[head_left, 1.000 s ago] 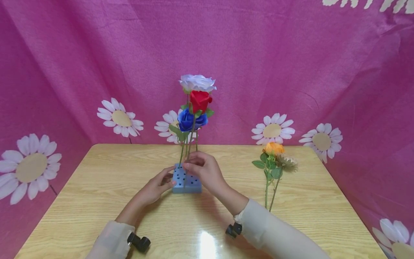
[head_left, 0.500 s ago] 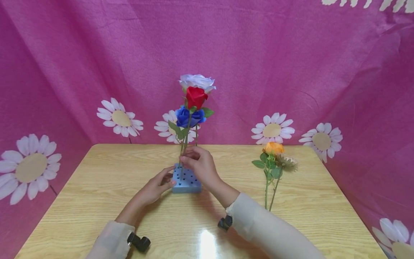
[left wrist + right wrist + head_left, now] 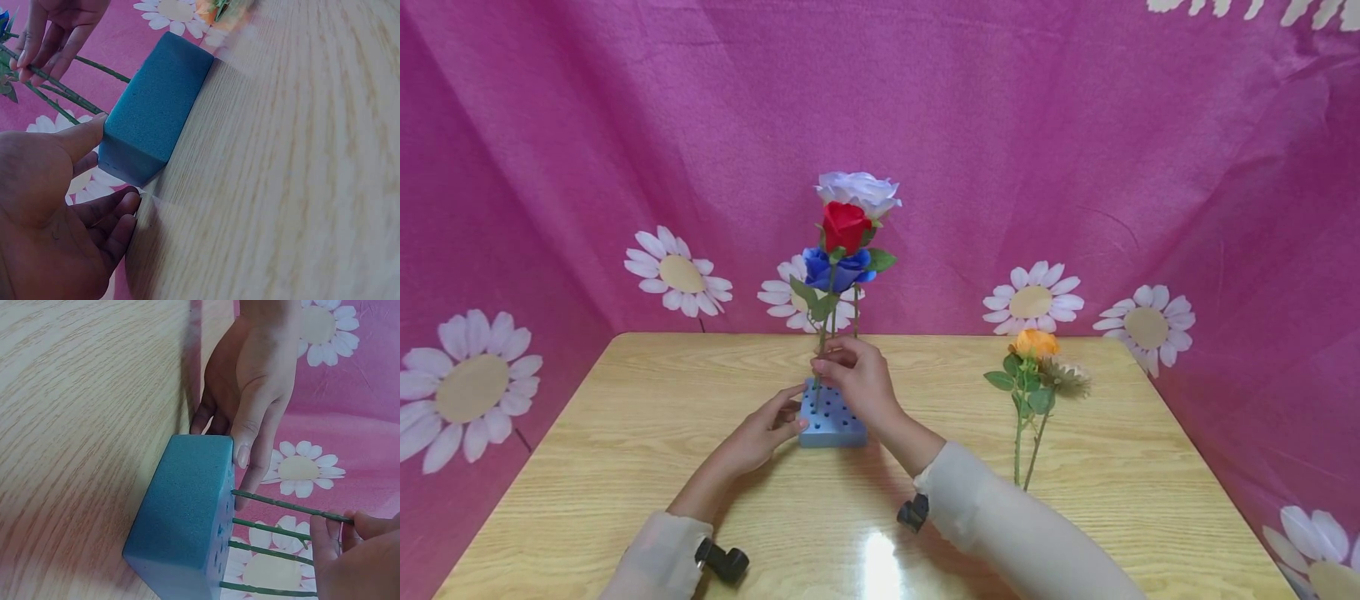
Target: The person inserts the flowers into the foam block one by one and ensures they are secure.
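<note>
My right hand [image 3: 867, 385] pinches the green stem of a red artificial rose [image 3: 846, 228] between thumb and fingers. In the right wrist view that stem [image 3: 284, 504] runs down to a hole in the top of the blue foam block [image 3: 181, 500], near the side where my left hand [image 3: 253, 387] is. My left hand holds the block's left side, thumb at the top edge and other fingers around the side. A blue rose [image 3: 837, 271] and a white rose [image 3: 861, 192] stand upright behind the red one, their stems in the block's back holes.
An orange flower [image 3: 1036, 343] and a pale brownish flower [image 3: 1066, 379] lie together on the wooden table [image 3: 1120, 467] to the right. A magenta cloth [image 3: 1000, 125] printed with white daisies hangs around the back and sides. Each sleeve has a small black camera [image 3: 913, 513].
My right hand has moved left with the red rose, its stem's lower end going from the block's front to its left holes. My left hand has stayed on the block.
</note>
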Demonstrator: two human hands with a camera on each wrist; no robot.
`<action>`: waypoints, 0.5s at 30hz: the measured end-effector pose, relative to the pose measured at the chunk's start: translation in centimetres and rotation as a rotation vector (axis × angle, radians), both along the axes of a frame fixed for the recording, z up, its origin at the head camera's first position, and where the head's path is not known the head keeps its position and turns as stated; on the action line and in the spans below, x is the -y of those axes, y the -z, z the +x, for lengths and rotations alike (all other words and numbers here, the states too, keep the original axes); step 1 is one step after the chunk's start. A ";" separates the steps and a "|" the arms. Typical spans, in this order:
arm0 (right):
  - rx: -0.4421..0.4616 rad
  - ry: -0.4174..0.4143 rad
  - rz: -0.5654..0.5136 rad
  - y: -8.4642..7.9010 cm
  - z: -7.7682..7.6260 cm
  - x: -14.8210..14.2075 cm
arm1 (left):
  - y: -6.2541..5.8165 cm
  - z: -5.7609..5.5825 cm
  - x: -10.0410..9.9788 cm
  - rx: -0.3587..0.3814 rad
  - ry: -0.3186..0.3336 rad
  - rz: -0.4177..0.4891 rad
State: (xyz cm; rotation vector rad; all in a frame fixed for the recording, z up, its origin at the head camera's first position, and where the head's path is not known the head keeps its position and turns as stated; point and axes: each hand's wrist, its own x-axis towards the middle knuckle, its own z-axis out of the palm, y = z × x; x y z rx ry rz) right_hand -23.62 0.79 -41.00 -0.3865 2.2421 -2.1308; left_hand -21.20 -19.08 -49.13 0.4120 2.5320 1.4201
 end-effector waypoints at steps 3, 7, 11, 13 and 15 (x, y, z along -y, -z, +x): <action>0.001 0.004 0.007 0.1 0.0 0.1 | 0.0 0.0 0.0 -0.001 0.004 0.002; -0.001 0.005 0.015 0.1 0.0 0.1 | -0.1 0.0 0.0 0.005 0.004 0.003; -0.004 0.005 0.015 0.1 0.0 0.2 | -0.2 0.1 0.0 0.008 0.003 0.001; -0.006 0.003 0.016 0.1 0.0 0.2 | -0.3 0.1 0.0 0.006 0.003 -0.002; -0.006 0.003 0.023 0.2 0.0 0.1 | -0.3 0.1 0.0 0.003 0.003 -0.003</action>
